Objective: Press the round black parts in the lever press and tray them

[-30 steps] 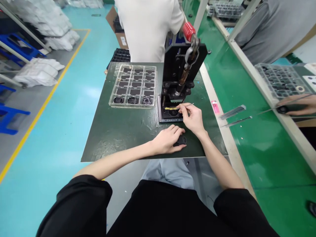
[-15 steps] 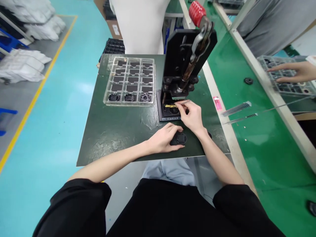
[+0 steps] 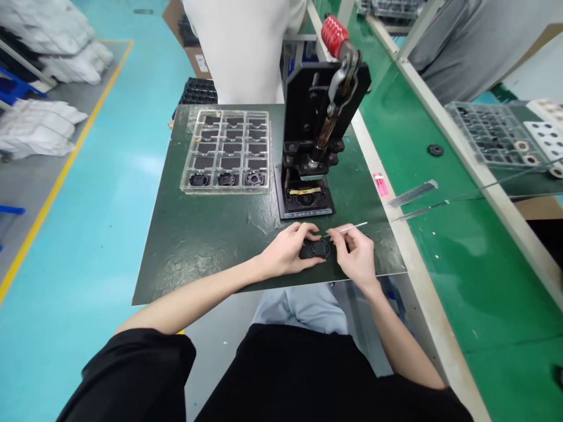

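Round black part (image 3: 320, 249), 1 — on green tabletop (image 3: 215, 231); left hand (image 3: 288, 249) part-closed, thumb and fingers about its rim; likely light, stiff, best taken by the edges. Thin rod (image 3: 358, 225), 1 — pinched in right hand (image 3: 357, 258).

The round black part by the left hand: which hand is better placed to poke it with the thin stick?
Probably the right hand: it pinches the thin stick, close beside the round black part. The left hand curls around that part, holding no stick.
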### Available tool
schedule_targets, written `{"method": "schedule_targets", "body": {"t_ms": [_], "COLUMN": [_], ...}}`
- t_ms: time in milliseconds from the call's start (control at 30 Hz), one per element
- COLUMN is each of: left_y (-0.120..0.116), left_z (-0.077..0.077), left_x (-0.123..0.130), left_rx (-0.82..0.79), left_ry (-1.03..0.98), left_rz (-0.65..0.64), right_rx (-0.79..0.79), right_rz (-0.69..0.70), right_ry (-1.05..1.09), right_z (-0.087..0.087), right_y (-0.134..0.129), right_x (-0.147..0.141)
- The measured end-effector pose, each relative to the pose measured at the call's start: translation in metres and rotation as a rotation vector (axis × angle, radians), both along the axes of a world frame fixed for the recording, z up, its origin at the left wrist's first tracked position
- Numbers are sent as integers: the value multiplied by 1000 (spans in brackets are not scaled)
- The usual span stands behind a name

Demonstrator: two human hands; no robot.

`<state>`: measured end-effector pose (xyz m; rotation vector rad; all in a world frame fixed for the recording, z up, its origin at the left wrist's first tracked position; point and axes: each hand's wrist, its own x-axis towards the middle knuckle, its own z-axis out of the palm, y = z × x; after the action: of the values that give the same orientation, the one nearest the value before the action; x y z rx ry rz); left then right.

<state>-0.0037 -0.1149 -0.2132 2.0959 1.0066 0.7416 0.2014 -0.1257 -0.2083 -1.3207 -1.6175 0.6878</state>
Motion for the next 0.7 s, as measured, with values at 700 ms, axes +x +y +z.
{"method": "schedule_targets", "body": {"t_ms": [700], "left_y": [2], "left_z": [-7], "left_x": [3], "left_rx": [-46], "left_ry": [-96], "left_rz": [45], "right_rx": [93], "right_rz": [46], "right_ry": [-174], "right_z": [-4], "right_y": [-8], "right_x": [-2]}}
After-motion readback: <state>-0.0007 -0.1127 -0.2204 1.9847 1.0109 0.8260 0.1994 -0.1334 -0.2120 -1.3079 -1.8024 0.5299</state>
